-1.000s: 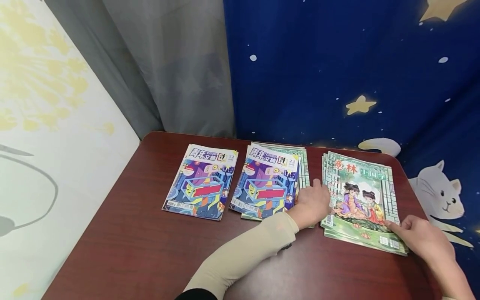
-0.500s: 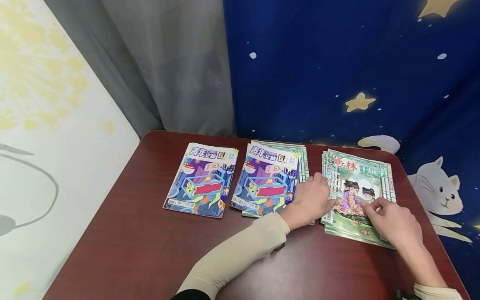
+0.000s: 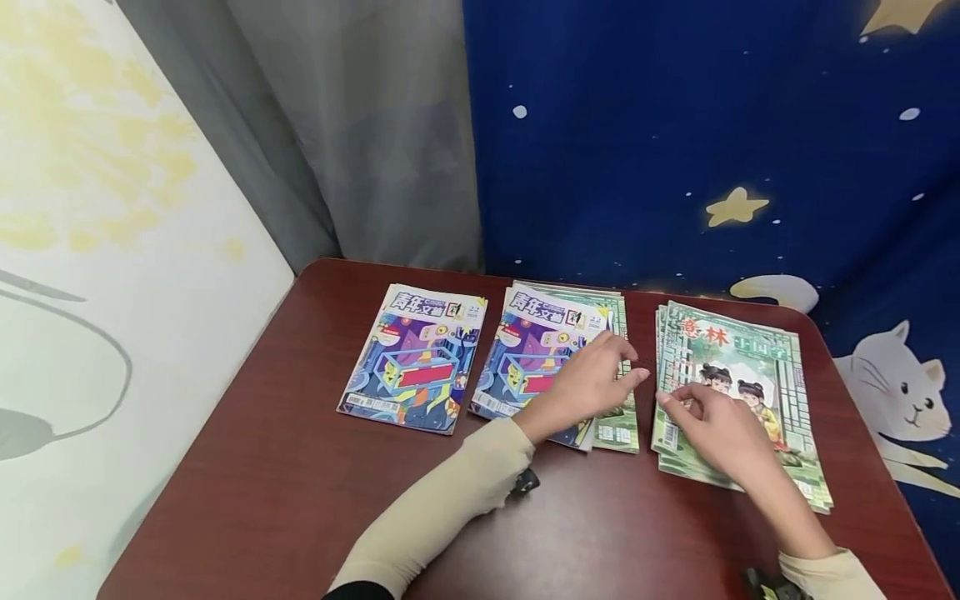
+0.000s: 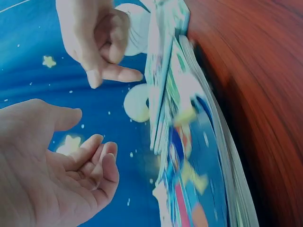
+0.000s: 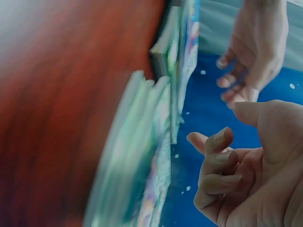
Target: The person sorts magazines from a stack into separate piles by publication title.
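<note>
And here, at the right side of the table [image 3: 300, 492], a green stack of magazines [image 3: 768, 392] is seen lying flat, its edges slightly fanned. Above its left part the right hand [image 3: 716, 429] is held, fingers loosely bent and nothing gripped; whether the cover is brushed by a fingertip cannot be told, the right wrist view being blurred. Just to the left, a purple magazine [image 3: 517, 367] is found lying askew on more green magazines [image 3: 619, 427], and over it the left hand [image 3: 585, 379] is poised, fingers relaxed, nothing grasped. Slippery covers are to be expected, single copies light and floppy, the stack heavier and likely to slide apart; it is probably best taken by two opposite edges, pressed together, corners spared from creasing. Further left, a purple pile [image 3: 416, 362] is set apart. Behind, a grey curtain [image 3: 390, 142] and a blue curtain [image 3: 615, 175] are hung.
</note>
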A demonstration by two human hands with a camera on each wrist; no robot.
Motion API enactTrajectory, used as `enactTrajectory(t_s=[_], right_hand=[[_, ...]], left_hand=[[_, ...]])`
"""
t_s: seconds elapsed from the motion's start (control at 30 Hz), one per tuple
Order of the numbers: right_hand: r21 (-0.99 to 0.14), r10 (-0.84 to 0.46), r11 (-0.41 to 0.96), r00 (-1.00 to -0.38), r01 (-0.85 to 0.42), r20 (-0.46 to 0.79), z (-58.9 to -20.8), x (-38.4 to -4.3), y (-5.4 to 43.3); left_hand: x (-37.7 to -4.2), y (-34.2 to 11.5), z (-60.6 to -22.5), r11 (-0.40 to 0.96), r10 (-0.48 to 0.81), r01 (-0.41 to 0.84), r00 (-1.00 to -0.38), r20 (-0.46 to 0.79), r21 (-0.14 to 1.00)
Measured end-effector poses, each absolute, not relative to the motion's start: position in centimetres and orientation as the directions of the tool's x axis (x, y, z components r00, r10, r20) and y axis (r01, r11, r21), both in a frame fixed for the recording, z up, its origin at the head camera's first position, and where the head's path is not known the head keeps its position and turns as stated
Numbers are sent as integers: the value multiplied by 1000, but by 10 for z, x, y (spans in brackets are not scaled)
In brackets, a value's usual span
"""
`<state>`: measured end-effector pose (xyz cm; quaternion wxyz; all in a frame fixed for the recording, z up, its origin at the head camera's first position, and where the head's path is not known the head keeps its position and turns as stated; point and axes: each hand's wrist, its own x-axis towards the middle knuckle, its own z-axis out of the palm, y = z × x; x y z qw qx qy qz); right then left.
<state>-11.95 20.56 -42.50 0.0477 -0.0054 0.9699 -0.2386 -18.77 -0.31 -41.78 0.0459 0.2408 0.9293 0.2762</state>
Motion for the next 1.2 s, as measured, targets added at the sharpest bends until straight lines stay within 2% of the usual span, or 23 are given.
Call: enactTrajectory(t_s=[0.2,0.33,0.43,0.7,0.8,0.97,1.2], right_hand=[[-495,-49,869,-992,13,-112,-415,-134,189],[-533,-83,846,-990,-9,-115,-423,-148,180],[-552,-108,834,-985,-18,-131,-432,-159,175],[-563,-155,826,-953,19,-260,-437,-170,154],[-523,-153,852,-942,28,-298,-434,-174,144],[-455,-123,890,-942,35,-312,-435,-180,129],[-426,-91,902,-940,62,-328,-442,-185,120]], left_hand=[[-201,-40,-419,749,396,352,-917,45,562],[-217,-67,-417,721,373,285,-928,-7,631],[-228,-86,-416,725,355,255,-934,-30,640],[-241,-122,-423,756,188,97,-979,-73,648],[-243,-131,-432,806,140,61,-986,-90,588],[-243,-144,-442,915,61,4,-990,-127,404],[-243,-151,-449,940,137,91,-983,-119,329]])
